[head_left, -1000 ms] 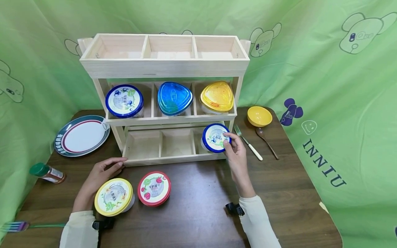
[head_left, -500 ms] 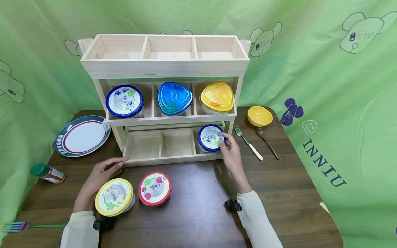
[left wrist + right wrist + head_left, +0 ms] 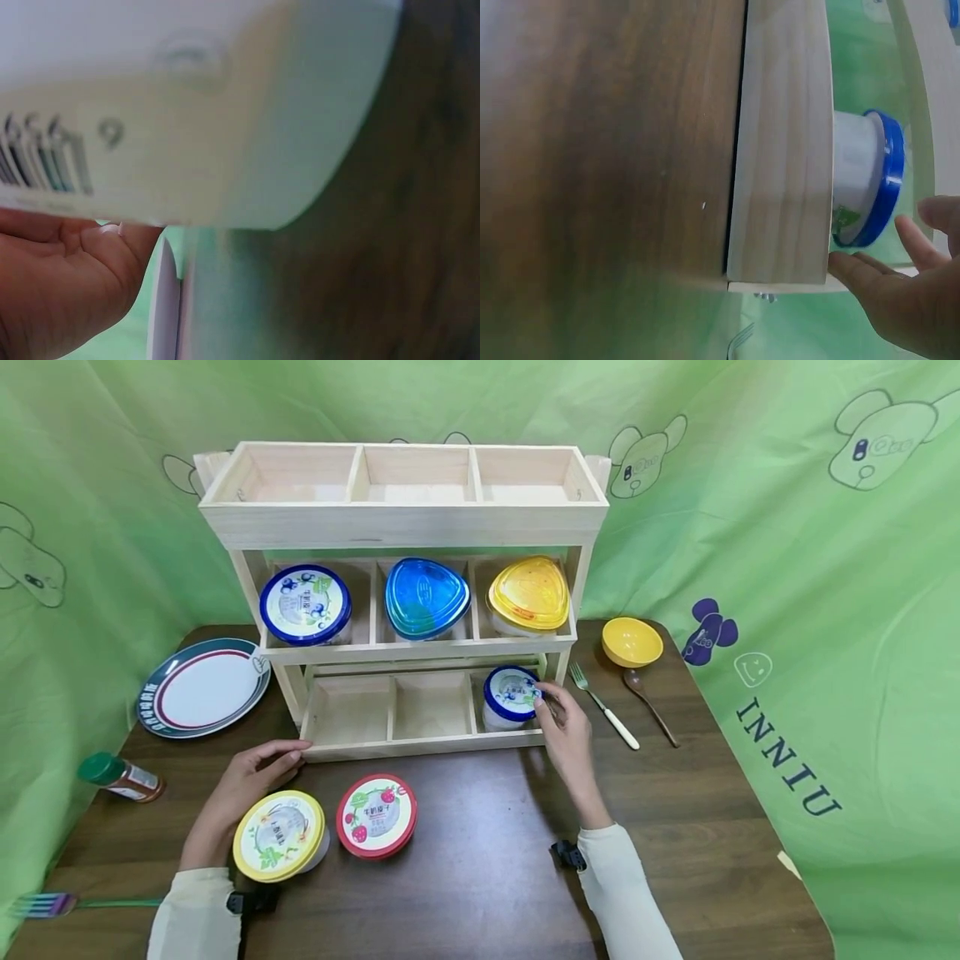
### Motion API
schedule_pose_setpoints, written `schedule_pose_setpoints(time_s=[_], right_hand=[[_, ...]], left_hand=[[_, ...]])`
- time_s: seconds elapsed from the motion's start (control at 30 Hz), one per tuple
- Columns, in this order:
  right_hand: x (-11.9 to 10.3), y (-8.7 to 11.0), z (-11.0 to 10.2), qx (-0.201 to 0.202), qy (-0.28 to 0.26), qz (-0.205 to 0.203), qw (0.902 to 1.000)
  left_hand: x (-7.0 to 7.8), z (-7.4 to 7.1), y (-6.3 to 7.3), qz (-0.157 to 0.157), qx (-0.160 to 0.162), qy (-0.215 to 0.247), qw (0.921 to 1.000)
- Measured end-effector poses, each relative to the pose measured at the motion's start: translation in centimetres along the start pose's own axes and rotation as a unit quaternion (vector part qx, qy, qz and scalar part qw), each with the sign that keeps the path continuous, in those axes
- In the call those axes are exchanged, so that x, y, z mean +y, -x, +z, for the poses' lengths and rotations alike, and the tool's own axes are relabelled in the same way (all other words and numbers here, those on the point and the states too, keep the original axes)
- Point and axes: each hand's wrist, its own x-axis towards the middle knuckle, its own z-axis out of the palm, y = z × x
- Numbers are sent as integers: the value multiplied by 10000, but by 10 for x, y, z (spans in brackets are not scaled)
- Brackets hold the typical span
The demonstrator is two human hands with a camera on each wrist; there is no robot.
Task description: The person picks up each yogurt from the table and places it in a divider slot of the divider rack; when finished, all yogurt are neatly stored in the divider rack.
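In the lower tier of a wooden rack (image 3: 420, 750), a tub with a blue lid (image 3: 513, 691) sits in the right compartment. My right hand (image 3: 567, 731) is beside it, fingers loosely spread; the right wrist view shows a gap between fingers and lid (image 3: 885, 180). With its fingertips, my left hand (image 3: 251, 777) touches the rack's front left corner. A yellow-lidded tub (image 3: 277, 835) stands by my left wrist and fills much of the left wrist view, partly hiding that hand. Right of it stands a red-lidded tub (image 3: 377, 816).
The middle tier holds a blue-lidded tub (image 3: 305, 605), a blue triangular-lidded box (image 3: 426, 598) and a yellow one (image 3: 528, 594). A plate (image 3: 206, 689), spice jar (image 3: 122, 777) and rainbow-coloured fork (image 3: 52, 906) lie left; a bowl (image 3: 632, 642), fork (image 3: 606, 708) and spoon (image 3: 651, 708) are right.
The blue-lidded tub moved left and settled down into the right compartment of the lower tier. My right hand let go of it. The left hand stayed at the rack's corner.
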Motion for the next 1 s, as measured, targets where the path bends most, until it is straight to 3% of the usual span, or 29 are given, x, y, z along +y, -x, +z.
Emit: schedule_pose_setpoints(time_s=[0.2, 0.5, 0.77, 1.0], right_hand=[[0, 5, -11, 256, -231, -36, 9994], [0, 16, -16, 624, -820, -125, 9946], [-12, 38, 3, 470, -1209, -452, 9905], [-23, 56, 20, 403, -1163, -492, 9912]], left_hand=[[0, -2, 1, 27, -22, 333, 9994], [0, -1, 0, -8, 25, 138, 9999], [0, -1, 1, 21, 62, 36, 10000], [1, 1, 1, 56, 34, 112, 9999]])
